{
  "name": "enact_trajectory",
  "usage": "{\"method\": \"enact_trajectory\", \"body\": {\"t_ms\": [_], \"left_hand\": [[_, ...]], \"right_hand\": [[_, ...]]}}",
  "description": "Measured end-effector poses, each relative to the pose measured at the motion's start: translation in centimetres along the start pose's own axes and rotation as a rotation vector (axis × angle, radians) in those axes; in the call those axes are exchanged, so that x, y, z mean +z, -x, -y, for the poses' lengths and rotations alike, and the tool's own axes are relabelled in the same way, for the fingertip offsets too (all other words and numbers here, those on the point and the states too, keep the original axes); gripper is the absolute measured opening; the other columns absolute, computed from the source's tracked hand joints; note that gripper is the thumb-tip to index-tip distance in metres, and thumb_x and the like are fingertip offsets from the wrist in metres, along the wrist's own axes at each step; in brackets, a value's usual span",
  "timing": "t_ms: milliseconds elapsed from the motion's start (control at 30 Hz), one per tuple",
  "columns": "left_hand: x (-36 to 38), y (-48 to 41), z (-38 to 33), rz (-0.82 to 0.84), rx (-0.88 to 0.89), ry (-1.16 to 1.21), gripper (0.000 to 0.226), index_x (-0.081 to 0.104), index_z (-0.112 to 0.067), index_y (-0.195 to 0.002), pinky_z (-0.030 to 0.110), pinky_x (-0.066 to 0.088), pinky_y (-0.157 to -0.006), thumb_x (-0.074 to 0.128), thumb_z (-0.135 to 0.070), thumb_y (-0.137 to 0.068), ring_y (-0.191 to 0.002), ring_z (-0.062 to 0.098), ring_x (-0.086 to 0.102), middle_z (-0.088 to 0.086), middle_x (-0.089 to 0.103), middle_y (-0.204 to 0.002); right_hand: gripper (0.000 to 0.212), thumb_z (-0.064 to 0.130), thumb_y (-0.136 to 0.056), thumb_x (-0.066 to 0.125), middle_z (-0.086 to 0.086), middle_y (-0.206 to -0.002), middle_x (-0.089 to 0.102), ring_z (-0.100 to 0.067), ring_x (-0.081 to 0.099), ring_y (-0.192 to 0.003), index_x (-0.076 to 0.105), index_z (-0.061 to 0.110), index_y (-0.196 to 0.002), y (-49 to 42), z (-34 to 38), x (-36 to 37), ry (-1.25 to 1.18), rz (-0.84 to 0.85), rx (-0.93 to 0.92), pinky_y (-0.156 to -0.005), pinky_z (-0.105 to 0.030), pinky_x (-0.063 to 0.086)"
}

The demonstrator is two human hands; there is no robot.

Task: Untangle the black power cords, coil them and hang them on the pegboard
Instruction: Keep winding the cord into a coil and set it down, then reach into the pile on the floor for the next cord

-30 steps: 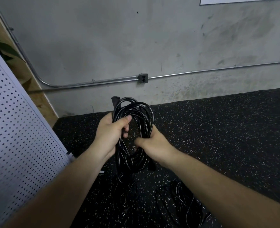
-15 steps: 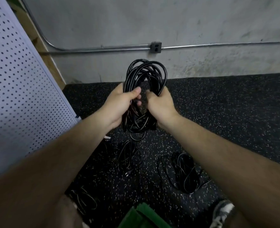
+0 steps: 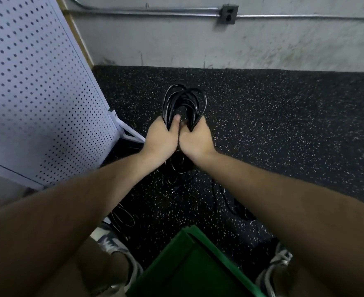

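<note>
A coil of black power cord [image 3: 184,102] stands up between both hands, its loops rising above my fingers. My left hand [image 3: 160,137] grips the coil's left side, thumb laid over the strands. My right hand [image 3: 196,139] grips the right side, and the two hands touch. The lower part of the coil hangs hidden behind my hands. More loose black cords [image 3: 122,218] lie on the floor below, and another loose cord [image 3: 240,207] lies under my right forearm. The white pegboard [image 3: 33,86] leans at the left.
Black speckled rubber floor [image 3: 283,125] spreads to the right. A grey wall with a metal conduit and an outlet box [image 3: 228,14] closes the back. A green bin [image 3: 189,264] sits between my shoes [image 3: 121,254] at the bottom.
My view has tilted down, so the wall moved up and my shoes and the green bin came into sight. My hands have drawn together on the coil and now touch.
</note>
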State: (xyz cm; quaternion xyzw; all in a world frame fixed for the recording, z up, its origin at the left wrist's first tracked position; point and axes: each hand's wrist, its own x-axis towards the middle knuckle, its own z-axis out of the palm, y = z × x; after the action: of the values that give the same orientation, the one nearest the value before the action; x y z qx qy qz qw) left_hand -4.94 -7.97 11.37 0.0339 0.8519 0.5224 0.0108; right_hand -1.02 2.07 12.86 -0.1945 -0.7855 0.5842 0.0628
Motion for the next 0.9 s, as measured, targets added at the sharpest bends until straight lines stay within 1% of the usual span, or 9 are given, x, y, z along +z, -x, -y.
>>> {"method": "enact_trajectory", "body": {"t_ms": [100,233,300,367,467,567,667,767,900], "left_hand": [[0.1,0.4,2.7,0.015,-0.112,0.015,0.030,0.063,-0.012,-0.111,0.018,0.047,-0.075,0.052,-0.039,-0.105,-0.087,0.014,0.065,-0.002,0.069,-0.096],[3.7,2.5,9.4,-0.011,-0.520,0.403,0.045,0.063,-0.012,-0.133,0.041,0.051,-0.104,0.066,-0.034,-0.094,-0.110,0.026,0.066,0.011,0.070,-0.124],[5.3,4.1,12.4,0.041,-0.755,0.607,0.056,0.065,-0.005,-0.129,0.045,0.057,-0.095,0.076,-0.025,-0.077,-0.100,0.032,0.070,0.018,0.072,-0.117],[6.0,5.5,14.8,0.097,-0.929,0.675,0.039,0.068,0.001,-0.120,0.041,0.060,-0.080,0.071,-0.013,-0.084,-0.091,0.032,0.071,0.018,0.074,-0.102],[6.9,6.8,19.3,0.099,-1.106,0.578,0.031,0.063,0.005,-0.125,0.042,0.055,-0.081,0.056,0.006,-0.095,-0.091,0.030,0.065,0.020,0.070,-0.112],[8.0,8.2,22.9,0.147,-1.235,0.507,0.042,0.055,0.000,-0.139,0.046,0.049,-0.095,0.059,0.003,-0.097,-0.115,0.030,0.057,0.017,0.059,-0.138],[9.1,9.9,25.6,0.165,-1.308,0.510,0.041,0.055,-0.008,-0.138,0.043,0.047,-0.099,0.061,0.000,-0.098,-0.120,0.025,0.052,0.010,0.057,-0.138],[9.6,10.7,27.6,0.198,-1.333,0.450,0.031,0.060,-0.007,-0.130,0.043,0.050,-0.100,0.056,-0.005,-0.099,-0.120,0.023,0.055,0.006,0.061,-0.133],[11.6,11.5,33.3,0.366,-1.306,0.166,0.053,0.056,-0.010,-0.142,0.046,0.059,-0.093,0.057,-0.032,-0.094,-0.114,0.033,0.067,0.013,0.066,-0.130]], "right_hand": [[0.039,0.033,-0.101,0.054,0.007,-0.115,0.060,-0.012,0.058,-0.105,0.049,0.017,-0.136,-0.9,-2.2,1.3,0.114,0.153,0.045,-0.093,-0.024,0.041],[0.043,0.034,-0.097,0.055,-0.008,-0.129,0.065,-0.029,0.062,-0.119,0.051,0.016,-0.135,-3.6,-6.1,3.0,0.498,0.394,0.096,-0.102,-0.036,0.048],[0.045,0.027,-0.100,0.054,-0.014,-0.135,0.060,-0.033,0.057,-0.124,0.046,0.012,-0.142,-4.1,-8.9,3.8,0.642,0.495,0.116,-0.103,-0.037,0.047],[0.046,0.026,-0.102,0.054,-0.016,-0.137,0.054,-0.034,0.052,-0.126,0.044,0.007,-0.143,-4.3,-12.4,4.9,0.750,0.601,0.129,-0.103,-0.038,0.046],[0.040,0.023,-0.101,0.054,-0.021,-0.132,0.049,-0.037,0.050,-0.124,0.047,0.003,-0.135,-4.2,-17.6,7.4,0.865,0.713,0.110,-0.099,-0.039,0.046],[0.041,0.013,-0.094,0.061,-0.022,-0.125,0.051,-0.039,0.057,-0.113,0.042,0.002,-0.129,-3.4,-21.8,9.9,0.878,0.809,0.112,-0.084,-0.037,0.047],[0.039,0.010,-0.090,0.064,-0.021,-0.120,0.054,-0.037,0.058,-0.110,0.045,0.002,-0.124,-2.3,-25.1,12.0,0.894,0.933,0.125,-0.077,-0.035,0.043],[0.046,0.016,-0.089,0.065,-0.020,-0.128,0.051,-0.038,0.053,-0.118,0.047,0.003,-0.129,-1.1,-27.6,12.8,0.924,1.007,0.091,-0.095,-0.042,0.046],[0.069,0.024,-0.093,0.059,-0.019,-0.149,0.033,-0.037,0.036,-0.135,0.029,0.006,-0.153,-0.5,-28.8,12.0,0.967,0.979,-0.031,-0.111,-0.049,0.038]]}}
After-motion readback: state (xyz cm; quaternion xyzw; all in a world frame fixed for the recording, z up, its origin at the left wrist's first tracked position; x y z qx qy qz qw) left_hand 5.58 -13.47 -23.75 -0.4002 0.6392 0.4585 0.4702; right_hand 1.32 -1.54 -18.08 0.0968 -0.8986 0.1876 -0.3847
